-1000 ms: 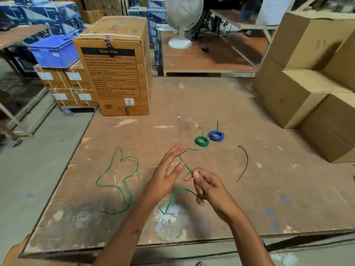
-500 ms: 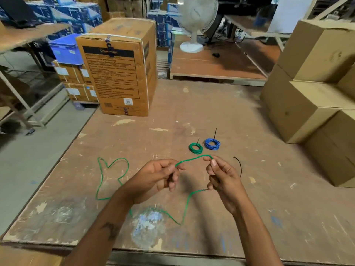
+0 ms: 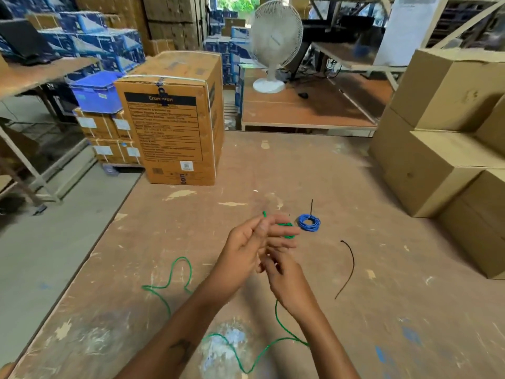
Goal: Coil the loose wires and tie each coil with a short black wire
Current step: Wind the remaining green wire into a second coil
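Green loose wire (image 3: 167, 285) snakes across the worn wooden worktop (image 3: 355, 310) at the left, loops toward the near edge, then climbs between the two forearms up to the hands. Behind it, at the worktop's far left, stands a tall printed cardboard box (image 3: 175, 119).

The left hand (image 3: 247, 250) is raised above the worktop with its fingers mostly straight and pointing away, and the wire's free end pokes up just past its fingertips; the thumb seems to press the wire against the fingers, though blur makes the hold hard to read. The right hand (image 3: 284, 277) sits just beside and slightly under the left, its fingers curled toward it where the wire rises from below; whether it actually pinches the wire cannot be told.

A small green coil (image 3: 287, 231) lies on the worktop right behind the left fingertips, partly hidden by them. Just to its right lies a blue coil (image 3: 309, 222) with a black tie end sticking up. Farther right, well apart from both hands, a short black wire (image 3: 348, 266) lies curved on the worktop, and plain cardboard boxes (image 3: 437, 138) are stacked at the right edge.
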A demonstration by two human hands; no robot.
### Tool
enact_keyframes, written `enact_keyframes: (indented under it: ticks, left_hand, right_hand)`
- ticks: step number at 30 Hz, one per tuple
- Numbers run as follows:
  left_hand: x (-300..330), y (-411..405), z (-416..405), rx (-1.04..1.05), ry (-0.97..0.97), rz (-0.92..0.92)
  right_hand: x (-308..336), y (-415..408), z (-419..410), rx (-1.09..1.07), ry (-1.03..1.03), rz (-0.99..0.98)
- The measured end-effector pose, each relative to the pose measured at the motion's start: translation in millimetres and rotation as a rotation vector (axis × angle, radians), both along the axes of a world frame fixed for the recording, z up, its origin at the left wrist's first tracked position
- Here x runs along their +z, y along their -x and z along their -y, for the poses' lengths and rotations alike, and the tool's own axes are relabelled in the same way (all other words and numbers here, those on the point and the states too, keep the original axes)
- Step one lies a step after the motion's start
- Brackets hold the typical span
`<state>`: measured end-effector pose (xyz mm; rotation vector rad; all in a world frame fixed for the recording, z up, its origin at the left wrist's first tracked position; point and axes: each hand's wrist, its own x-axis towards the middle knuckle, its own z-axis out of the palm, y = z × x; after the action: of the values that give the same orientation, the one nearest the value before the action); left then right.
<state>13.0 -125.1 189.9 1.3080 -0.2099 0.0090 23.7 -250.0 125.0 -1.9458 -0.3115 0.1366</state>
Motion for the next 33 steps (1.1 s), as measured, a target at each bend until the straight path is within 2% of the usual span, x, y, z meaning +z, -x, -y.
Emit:
enact_keyframes:
  ticks: [6,9,11,13,15,18,22,25,29,33]
  left_hand:
    - [-11,-30,-31,0.181,0.112,0.02]
    - [-30,-39,-33,0.287,0.115,-0.029]
    - [-41,-41,-30,0.292,0.008,-0.038]
    - [-51,-41,-26,0.255,-0.144,-0.024]
    - [-60,-36,-24,0.158,-0.285,-0.008]
    - [-71,-25,-21,-0.029,-0.406,0.035]
    - [-71,-7,-10,-0.13,-0.255,-0.011]
    - [-65,3,-1,-0.193,-0.254,0.021]
    - [-46,0,3,-0.134,-0.129,0.048]
    - [-27,-16,5,-0.11,0.2,-0.079]
  right_hand:
    - [-15,51,6,0.177,-0.151,-0.245]
    - [-1,73,16,0.161,0.077,-0.202]
    - [18,83,25,0.192,0.147,-0.137]
    - [40,83,31,0.175,0.088,-0.119]
    - [59,76,33,0.087,-0.055,-0.117]
    - [74,47,33,-0.076,-0.085,0.068]
    - [59,-14,37,-0.279,-0.146,0.178]
    - [35,-45,39,-0.316,-0.167,0.16]
    - [-9,-41,32,-0.232,-0.113,0.036]
    - [-21,20,14,-0.095,0.007,0.048]
